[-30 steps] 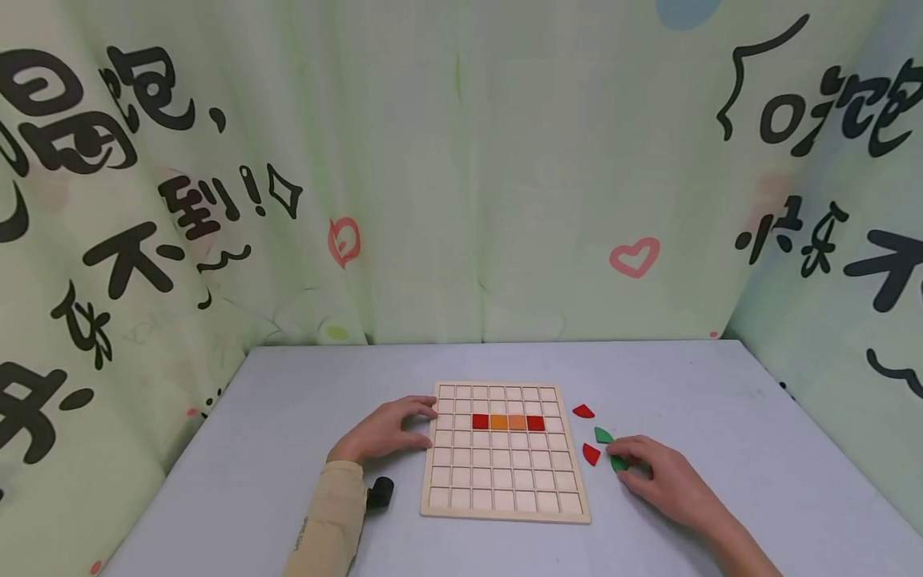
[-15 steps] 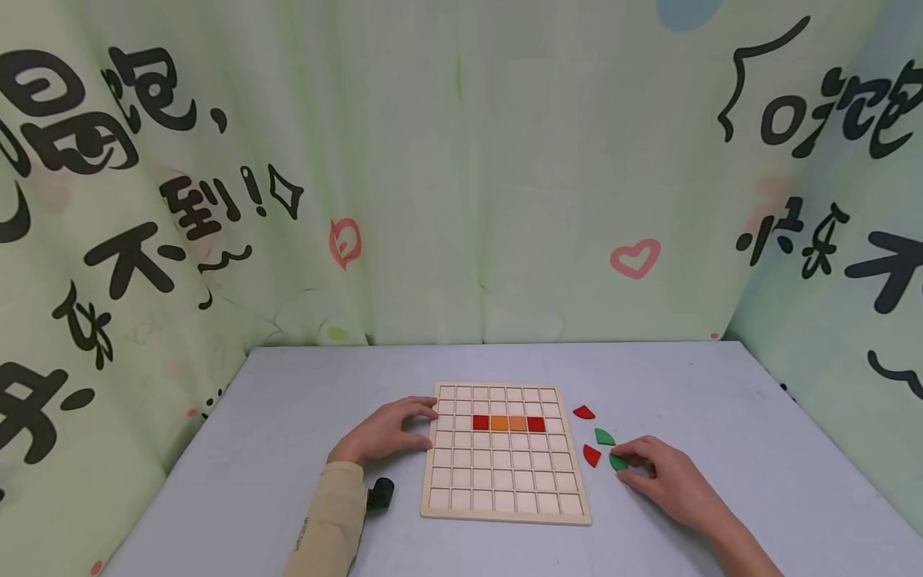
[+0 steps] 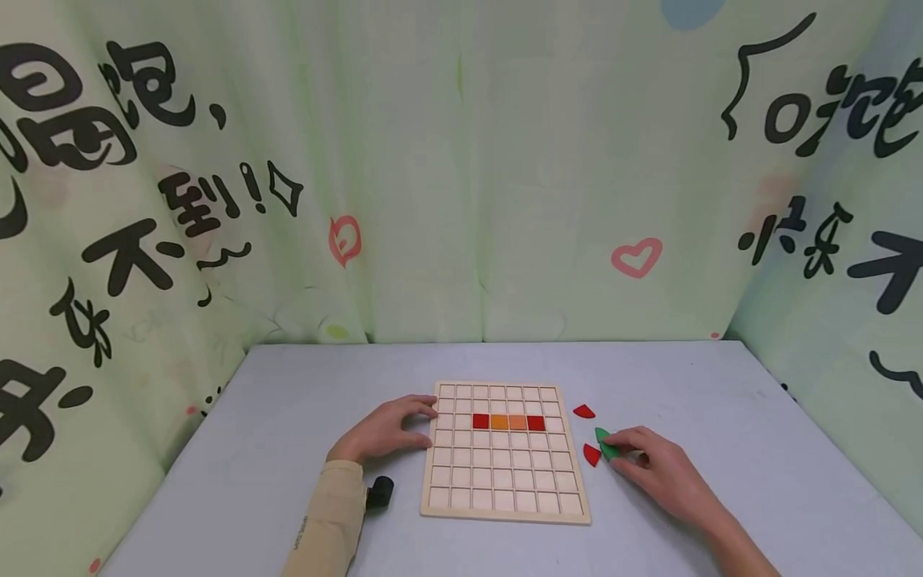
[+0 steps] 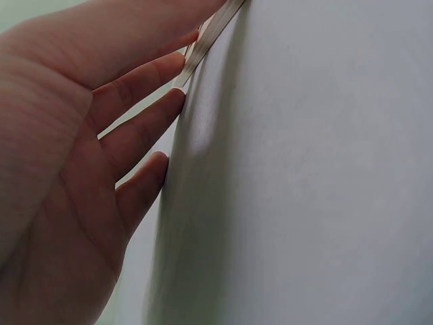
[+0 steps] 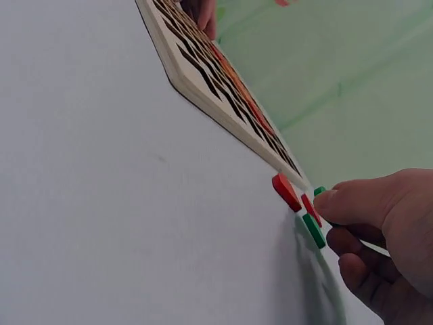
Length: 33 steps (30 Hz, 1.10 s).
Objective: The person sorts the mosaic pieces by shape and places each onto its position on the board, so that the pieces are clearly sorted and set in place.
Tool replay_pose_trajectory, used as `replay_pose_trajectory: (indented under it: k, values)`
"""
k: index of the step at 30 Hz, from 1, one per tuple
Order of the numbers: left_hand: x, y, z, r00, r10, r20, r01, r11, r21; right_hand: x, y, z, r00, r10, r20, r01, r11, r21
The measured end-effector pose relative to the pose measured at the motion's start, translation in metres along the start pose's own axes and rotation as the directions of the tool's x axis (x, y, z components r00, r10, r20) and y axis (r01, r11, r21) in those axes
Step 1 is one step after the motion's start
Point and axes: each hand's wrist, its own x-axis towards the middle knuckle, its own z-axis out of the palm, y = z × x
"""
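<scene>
A wooden grid board (image 3: 503, 479) lies on the table, a row of red (image 3: 480, 421) and orange (image 3: 499, 421) squares across its upper part. My left hand (image 3: 389, 429) rests at the board's left edge, fingers spread and lightly bent; the left wrist view shows fingertips by the board's side (image 4: 215, 34). Right of the board, my right hand (image 3: 659, 469) pinches a green rounded-edge wedge (image 3: 609, 451) between thumb and forefinger. It meets a second green wedge (image 3: 602, 433) in the head view. Two red wedges lie nearby, one farther back (image 3: 584, 411), one nearer (image 3: 592, 455).
A black device (image 3: 380, 493) sits at the left sleeve's (image 3: 332, 513) cuff. Pale curtains (image 3: 541, 200) with black writing and pink hearts stand behind and beside the white table (image 3: 324, 369).
Over the last half second my right hand has shifted slightly left and away from me, bringing its green wedge against the other green one. The left hand and board have stayed put.
</scene>
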Motion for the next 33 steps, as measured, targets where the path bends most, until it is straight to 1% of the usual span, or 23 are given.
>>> replay_pose_trajectory:
  k: [3,5,10,14,19,26,33]
  values:
    - [-0.001,0.000,0.000,1.000,-0.003,0.001,0.003,1.000,-0.002,0.009,-0.009,0.005,0.999,-0.034,-0.013,0.034,0.999,0.036]
    - [-0.001,0.001,0.000,1.000,-0.004,0.001,0.004,1.000,-0.002,0.017,-0.016,0.008,0.999,-0.042,-0.007,0.043,0.998,0.051]
    - [0.000,0.001,0.001,1.000,-0.010,0.003,0.010,1.000,-0.007,0.038,-0.037,0.021,0.999,-0.031,0.027,0.029,0.997,0.076]
    - [0.000,0.001,0.000,1.000,-0.011,0.001,0.011,1.000,-0.004,0.053,-0.053,0.034,0.998,-0.034,0.056,0.027,0.993,0.115]
    - [-0.001,0.001,-0.001,1.000,-0.011,0.002,0.011,1.000,-0.006,0.066,-0.063,0.052,0.995,-0.053,0.079,0.040,0.987,0.157]
    - [0.000,0.000,0.000,1.000,0.000,0.003,0.000,1.000,-0.005,0.076,-0.078,0.071,0.991,-0.040,0.125,0.022,0.990,0.139]
    - [-0.001,0.001,-0.001,1.000,0.012,0.007,-0.012,1.000,-0.011,0.076,-0.090,0.082,0.979,-0.079,0.187,0.048,0.985,0.163]
